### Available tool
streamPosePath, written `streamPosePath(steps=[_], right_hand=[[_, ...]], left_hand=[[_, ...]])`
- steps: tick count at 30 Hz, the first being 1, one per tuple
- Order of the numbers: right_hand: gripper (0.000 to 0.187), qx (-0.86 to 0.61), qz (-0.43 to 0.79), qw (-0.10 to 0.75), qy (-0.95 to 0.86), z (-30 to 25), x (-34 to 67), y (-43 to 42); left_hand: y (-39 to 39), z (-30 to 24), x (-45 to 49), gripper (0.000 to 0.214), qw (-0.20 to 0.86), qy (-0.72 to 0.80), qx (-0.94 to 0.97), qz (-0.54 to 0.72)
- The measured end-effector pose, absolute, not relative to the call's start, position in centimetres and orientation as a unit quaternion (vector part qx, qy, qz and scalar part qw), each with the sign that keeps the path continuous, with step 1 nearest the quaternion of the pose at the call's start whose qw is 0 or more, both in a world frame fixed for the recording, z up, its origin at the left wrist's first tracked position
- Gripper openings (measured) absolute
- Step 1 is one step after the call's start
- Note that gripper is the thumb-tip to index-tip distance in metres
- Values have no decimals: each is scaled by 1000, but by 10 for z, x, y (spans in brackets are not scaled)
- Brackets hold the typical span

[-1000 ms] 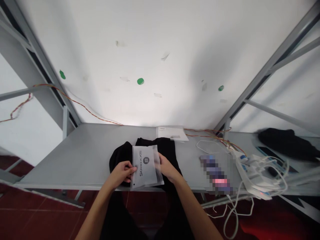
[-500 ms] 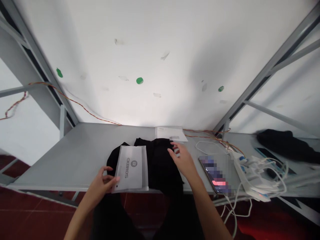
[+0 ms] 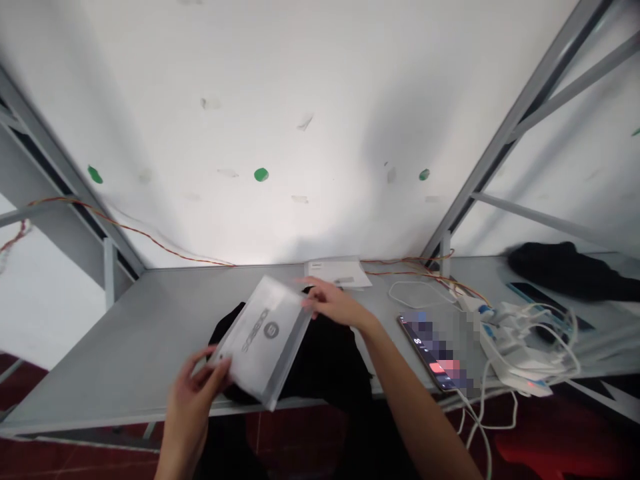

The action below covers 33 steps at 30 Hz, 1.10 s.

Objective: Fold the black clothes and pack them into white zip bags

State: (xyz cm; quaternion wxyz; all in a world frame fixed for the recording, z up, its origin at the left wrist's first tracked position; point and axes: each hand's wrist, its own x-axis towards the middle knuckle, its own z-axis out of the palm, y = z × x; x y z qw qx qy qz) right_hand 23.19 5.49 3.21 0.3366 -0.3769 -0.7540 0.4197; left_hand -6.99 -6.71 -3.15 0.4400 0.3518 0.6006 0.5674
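A frosted plastic zip bag [image 3: 257, 327] with a dark round logo and lettering is held tilted above the front of the grey shelf. My left hand [image 3: 197, 387] pinches its lower left edge between thumb and fingers. At its upper right corner, my right hand [image 3: 333, 303] has its fingers closed on the bag's edge. Beneath the bag lies a folded black garment [image 3: 330, 353], partly hidden by the bag and by my right hand. What is inside the bag cannot be made out clearly.
Behind the garment lies a white packet [image 3: 345, 272] against the wall. To the right are a phone [image 3: 430, 350] with a lit screen, a white power strip with tangled cables [image 3: 520, 347] and a black cloth [image 3: 565, 270]. Twisted wires [image 3: 150, 237] run along the wall.
The bag has been lifted off the black garment and turned clockwise. My right hand has moved left from the garment to the bag's upper right corner. The view has shifted slightly.
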Motion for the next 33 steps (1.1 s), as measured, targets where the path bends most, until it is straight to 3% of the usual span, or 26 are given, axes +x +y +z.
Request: streamPosePath(steps=[2,5,11,17,19,26,30,33], right_hand=[[48,-393,438,374,-717,34,270,55],[31,-486,369,396,-686,22,320,65],[36,-644,227,371,-630,-10,363,118],[50,-673,122,257,-683,-40,348,134],[46,-665,119,207,-708,-53,342,133],[49,-722,91,156,-667,-58,333,132],[45,-688,62,281,-666,-41,321,87],[41,-618,165,421,-644,-41,306,31]], left_hand=[[-18,-7,-51,63,415,565,425,573],[68,23,-2,51,332,530,583,519],[176,18,104,40,241,493,723,419],[183,-37,143,46,185,476,832,216],[186,-42,143,46,171,476,845,173],[124,-14,106,49,115,472,852,196],[36,-12,91,53,80,465,848,241],[-3,-23,102,76,57,469,863,180]])
